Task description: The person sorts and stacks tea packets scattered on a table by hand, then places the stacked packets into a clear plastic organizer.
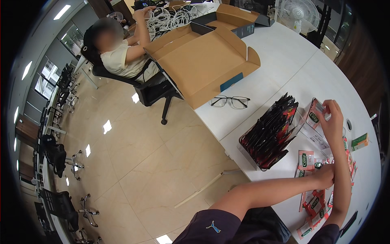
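Note:
My right hand (332, 117) is at a clear plastic holder (300, 123), thumb and fingers pinching the top of a red-and-white sachet (312, 117) that stands there. Lower down, my left hand (324, 177) is over a spread of similar loose sachets (315, 203) on the white table. The right forearm hides the left fingertips, so what they hold does not show. Beside the holder stands a clear container (248, 157) packed with black-and-red sachets (269, 134). A printed card (317, 138) bearing writing lies in front of the upright sachet.
An open cardboard box (201, 61) and eyeglasses (230, 102) rest on the white table (283, 58). A small green-and-orange box (359, 141) stands at the right. Another person (128, 52) sits by tangled white cables (170, 18). A fan (297, 13) is beyond the table.

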`<state>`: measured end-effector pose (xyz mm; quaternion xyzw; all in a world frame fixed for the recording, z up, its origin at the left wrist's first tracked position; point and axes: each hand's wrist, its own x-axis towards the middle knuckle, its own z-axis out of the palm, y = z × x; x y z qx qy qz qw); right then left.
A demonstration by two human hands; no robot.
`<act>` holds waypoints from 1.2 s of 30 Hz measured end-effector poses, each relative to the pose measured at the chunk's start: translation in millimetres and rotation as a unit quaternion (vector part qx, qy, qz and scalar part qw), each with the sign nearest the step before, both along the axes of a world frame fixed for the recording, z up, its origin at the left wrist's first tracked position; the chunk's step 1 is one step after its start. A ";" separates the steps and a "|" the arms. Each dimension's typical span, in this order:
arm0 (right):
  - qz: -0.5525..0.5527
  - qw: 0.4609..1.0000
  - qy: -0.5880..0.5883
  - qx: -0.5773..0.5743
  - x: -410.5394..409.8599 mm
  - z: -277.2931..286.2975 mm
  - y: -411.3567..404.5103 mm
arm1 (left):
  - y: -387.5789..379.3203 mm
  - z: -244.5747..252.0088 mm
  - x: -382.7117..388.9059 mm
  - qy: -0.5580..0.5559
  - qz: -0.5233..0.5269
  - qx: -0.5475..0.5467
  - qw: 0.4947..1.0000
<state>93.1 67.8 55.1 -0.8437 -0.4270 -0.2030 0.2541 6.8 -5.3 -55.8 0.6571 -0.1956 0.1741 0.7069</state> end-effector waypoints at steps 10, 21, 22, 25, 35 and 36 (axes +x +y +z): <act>0.072 0.978 0.144 -0.132 -32.3 -16.4 -2.4 | 7.2 -1.3 -3.8 0.098 -0.082 0.032 0.991; 0.108 0.961 0.176 -0.181 -18.4 -32.3 -5.7 | 12.7 8.6 0.3 0.077 -0.086 0.053 0.992; 0.110 0.967 0.171 -0.153 -19.1 -33.6 -6.9 | 12.8 7.6 1.0 0.050 -0.060 0.078 0.994; 0.106 0.972 0.136 -0.161 -19.7 -36.7 -7.8 | 11.7 2.8 2.2 -0.004 -0.033 0.096 0.995; 0.090 0.950 0.216 -0.207 -12.6 -33.0 -26.4 | 7.7 0.8 2.8 -0.002 -0.023 0.108 0.994; 0.098 0.952 0.202 -0.208 -11.1 -33.8 -29.8 | 7.9 0.9 2.9 -0.013 -0.025 0.130 0.991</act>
